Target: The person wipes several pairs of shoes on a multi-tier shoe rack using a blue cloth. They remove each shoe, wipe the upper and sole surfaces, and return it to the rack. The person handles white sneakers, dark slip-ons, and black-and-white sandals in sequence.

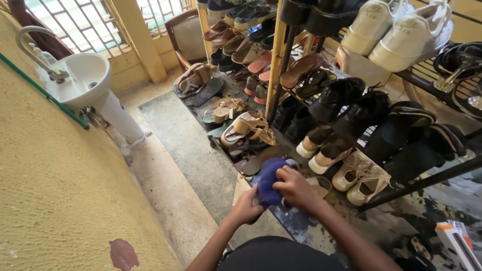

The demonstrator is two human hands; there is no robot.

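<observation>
A narrow yellow-walled passage holds a white washbasin [85,75] on the left and a metal shoe rack [351,130] crowded with sandals and white sneakers [396,30] on the right. Low in front of the rack, both hands meet over a blue cloth [268,180]: the left hand [247,207] has its fingers clenched on it from below, the right hand [296,188] grasps it from above.

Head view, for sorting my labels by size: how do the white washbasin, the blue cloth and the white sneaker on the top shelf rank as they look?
1. White washbasin
2. White sneaker
3. Blue cloth, partly hidden by both hands

Basin and sneaker look close in size, and they sit at different distances, so that order is unsure.
</observation>
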